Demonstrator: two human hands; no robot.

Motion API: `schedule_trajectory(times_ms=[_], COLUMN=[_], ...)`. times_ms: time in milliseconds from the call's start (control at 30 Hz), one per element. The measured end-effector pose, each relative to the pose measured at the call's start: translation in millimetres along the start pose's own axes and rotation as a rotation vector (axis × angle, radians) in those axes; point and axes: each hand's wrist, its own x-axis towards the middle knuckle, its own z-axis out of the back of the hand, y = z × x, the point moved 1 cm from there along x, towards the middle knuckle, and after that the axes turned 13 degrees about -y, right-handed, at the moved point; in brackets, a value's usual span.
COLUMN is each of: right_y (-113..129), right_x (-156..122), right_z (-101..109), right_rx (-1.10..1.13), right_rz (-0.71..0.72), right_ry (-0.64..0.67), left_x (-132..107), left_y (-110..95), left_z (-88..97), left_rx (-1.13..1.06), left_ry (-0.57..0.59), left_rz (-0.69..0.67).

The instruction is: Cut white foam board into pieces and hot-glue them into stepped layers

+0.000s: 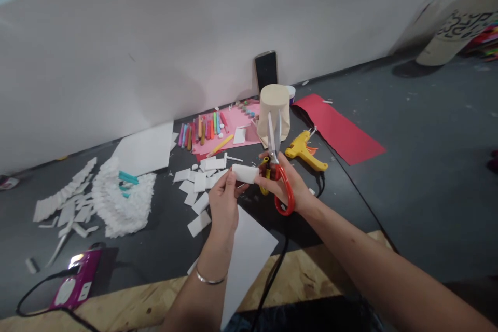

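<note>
My left hand point(223, 202) pinches a small folded piece of white paper point(245, 173) at its left end, above a dark grey table point(408, 166). My right hand point(286, 181) grips red-and-yellow-handled scissors point(274, 166) and also touches the right end of the paper piece. The scissor blades point up and away, slightly apart. Several small white paper rectangles point(200, 187) lie just left of my hands. A larger white sheet point(249, 259) lies under my left wrist.
A yellow glue gun point(305, 151) with a black cord lies right of the scissors. Behind stand a tan paper cylinder point(274, 111), coloured markers point(202, 129) on pink paper, a red sheet point(338, 127) and a dark phone point(266, 70). At left are a white fringed paper pile point(120, 199) and a magenta device point(75, 280).
</note>
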Motion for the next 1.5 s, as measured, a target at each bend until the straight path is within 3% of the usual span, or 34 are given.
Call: schedule_trajectory(times_ms=[300,767,1100,1500], right_y=[1,-1,-1,-8], right_x=[1,6,5,8], right_z=[-2,-1,-2,1], right_rx=[0.031,0.099,0.096,0.089], right_rz=[-0.020,-0.075,-0.051,-0.004], right_ry=[-0.030,-0.108,-0.110,-0.152], left_x=[-2,1,-1,3], left_y=[-8,-2,-4,-7], left_z=[-4.4,2.6,1.6,2.9], left_rx=[-0.024,0.073,0.065,0.183], left_ry=[0.025,0.039,0.026,0.106], left_rz=[0.070,-0.053,-0.041,-0.021])
